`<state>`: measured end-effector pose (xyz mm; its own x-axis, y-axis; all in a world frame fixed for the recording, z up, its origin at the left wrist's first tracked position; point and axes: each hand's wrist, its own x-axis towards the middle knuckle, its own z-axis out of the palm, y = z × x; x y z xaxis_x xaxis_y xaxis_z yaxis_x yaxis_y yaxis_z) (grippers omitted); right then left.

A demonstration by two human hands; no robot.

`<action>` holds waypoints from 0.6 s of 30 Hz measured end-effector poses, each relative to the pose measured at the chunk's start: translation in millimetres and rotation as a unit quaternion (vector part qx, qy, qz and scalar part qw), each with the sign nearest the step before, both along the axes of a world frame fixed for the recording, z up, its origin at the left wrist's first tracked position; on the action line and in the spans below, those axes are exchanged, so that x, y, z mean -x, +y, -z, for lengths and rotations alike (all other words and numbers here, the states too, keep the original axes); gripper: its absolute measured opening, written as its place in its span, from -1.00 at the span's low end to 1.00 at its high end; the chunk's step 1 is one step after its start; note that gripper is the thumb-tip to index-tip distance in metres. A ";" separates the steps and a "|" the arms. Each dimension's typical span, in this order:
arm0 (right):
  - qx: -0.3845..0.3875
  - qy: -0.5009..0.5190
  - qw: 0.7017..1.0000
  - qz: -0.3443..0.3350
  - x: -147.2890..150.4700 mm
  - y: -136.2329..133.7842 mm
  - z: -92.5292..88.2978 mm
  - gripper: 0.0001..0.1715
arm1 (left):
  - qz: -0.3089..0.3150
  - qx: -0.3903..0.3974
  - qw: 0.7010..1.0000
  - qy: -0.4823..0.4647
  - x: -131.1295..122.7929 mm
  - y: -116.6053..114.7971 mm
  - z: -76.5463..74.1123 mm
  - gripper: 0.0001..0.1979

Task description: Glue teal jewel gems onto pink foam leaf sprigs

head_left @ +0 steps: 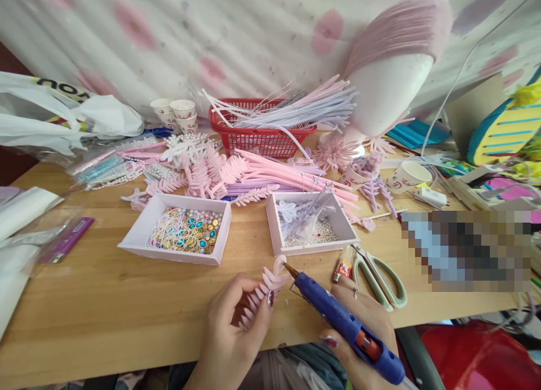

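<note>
My left hand (236,322) pinches a pink pipe-cleaner leaf (270,280) with looped, feathery edges, held above the front of the table. My right hand (359,322) is wrapped round a blue hot glue gun (338,308) with a red part in its body. The gun's metal nozzle points up and left, and its tip touches or nearly touches the curled top of the leaf. Just beyond stand two white boxes: the left box (169,257) holds gold and blue gems, the right box (313,247) holds pins, beads and pale flowers.
Green-handled scissors (380,277) and a small red-labelled container (344,263) lie right of the glue gun. Pink pipe cleaners (283,176) and a red basket (262,142) are behind the boxes. A white mannequin head (389,91) stands at back right, a paper cup (409,177) nearby.
</note>
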<state>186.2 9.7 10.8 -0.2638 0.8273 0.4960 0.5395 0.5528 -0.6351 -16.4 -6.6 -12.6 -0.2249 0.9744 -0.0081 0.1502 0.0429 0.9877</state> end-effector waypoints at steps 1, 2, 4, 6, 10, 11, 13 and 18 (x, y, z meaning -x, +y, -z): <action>0.000 -0.002 1.000 0.001 -0.5 -0.5 0.2 -0.46 | 0.001 0.001 1.000 0.000 0.2 -0.2 0.9 -0.84; 0.002 -0.005 1.000 0.003 -1.1 -1.0 0.5 -0.46 | 0.002 0.002 1.000 0.000 0.4 -0.5 1.8 -0.84; 0.008 -0.011 1.000 0.003 -1.9 -1.7 1.7 -0.47 | 0.004 0.004 1.000 -0.002 1.1 -0.9 3.8 -0.83; 0.013 -0.010 1.000 0.000 -1.8 -1.6 2.4 -0.50 | 0.001 0.008 1.000 -0.001 1.8 -1.4 5.2 -0.81; 0.008 0.003 1.000 -0.013 0.3 0.5 0.4 -0.54 | 0.000 0.015 1.000 -0.003 2.4 -1.4 5.1 -0.80; 0.008 0.005 1.000 -0.017 0.7 0.9 -0.4 -0.56 | -0.001 0.014 1.000 -0.005 2.4 -1.2 4.4 -0.80; 0.012 0.006 1.000 -0.024 0.8 1.0 -1.3 -0.60 | -0.001 0.010 1.000 -0.009 2.0 -0.6 2.6 -0.80; 0.027 -0.002 0.999 -0.032 -0.2 -2.2 2.4 -0.56 | 0.001 0.012 1.000 -0.004 0.7 0.7 -1.4 -0.81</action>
